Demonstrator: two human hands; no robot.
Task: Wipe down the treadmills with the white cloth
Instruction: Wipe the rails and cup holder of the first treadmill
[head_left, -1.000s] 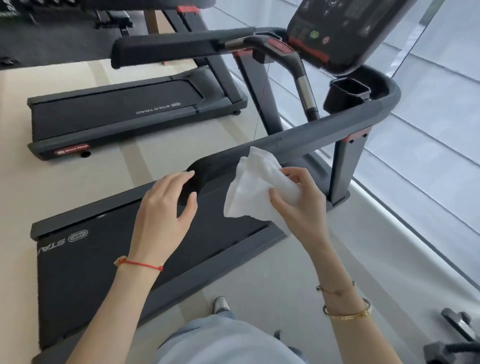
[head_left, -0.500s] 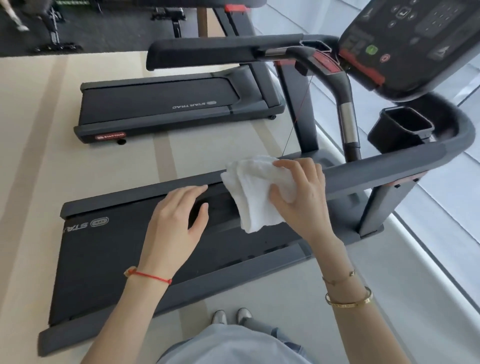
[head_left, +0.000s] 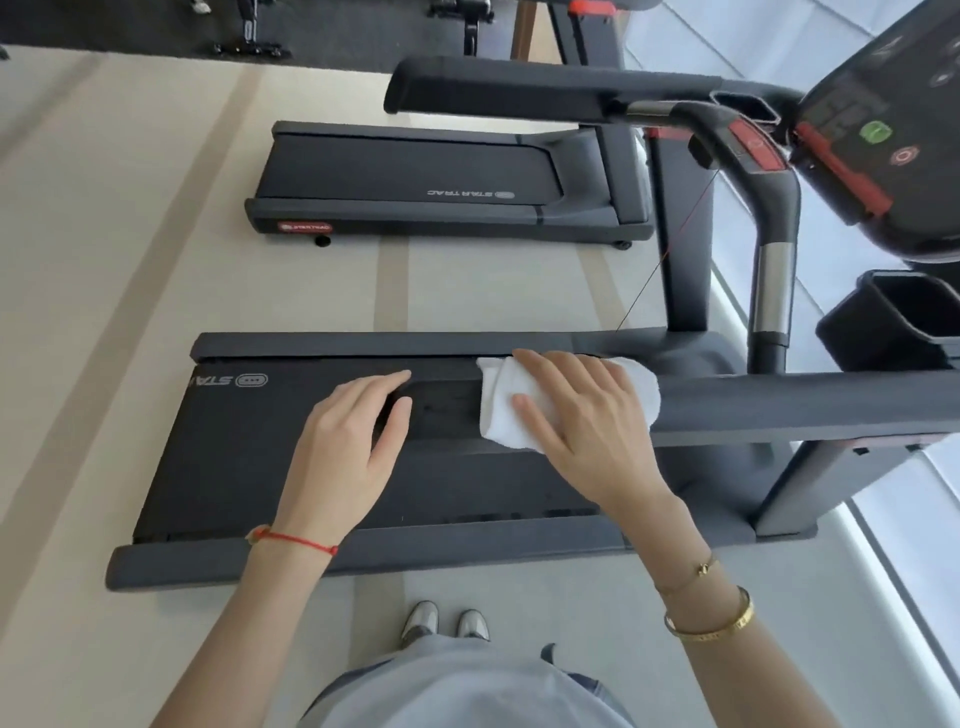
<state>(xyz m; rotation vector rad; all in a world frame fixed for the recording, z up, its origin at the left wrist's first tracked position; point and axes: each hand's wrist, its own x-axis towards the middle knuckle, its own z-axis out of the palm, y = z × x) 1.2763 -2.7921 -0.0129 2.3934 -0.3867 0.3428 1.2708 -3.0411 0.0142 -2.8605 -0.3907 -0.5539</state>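
I am pressing my right hand (head_left: 582, 415) flat on the white cloth (head_left: 524, 415), fingers spread and nearly straight, the cloth draped over the near handrail (head_left: 779, 405) just right of the frame's centre. My left hand (head_left: 348, 441) is resting relaxed and empty-palmed on the rail's free end, fingers extended, just left of the cloth and not touching it.

To do this stroke well, I judge I should be keeping the palm's weight even, so the cloth is hugging the rail's top and sides rather than skating over it, and be drawing it in one long pass toward the upright on the right. The left hand is best staying ahead of, not under, the cloth.

Below the hands the near treadmill's belt (head_left: 260, 457) is running across the middle of the frame. The console (head_left: 883, 130) is sitting at upper right, a cup holder (head_left: 893, 322) beneath it. A second treadmill (head_left: 415, 176) is lying at upper centre, not yet reached.
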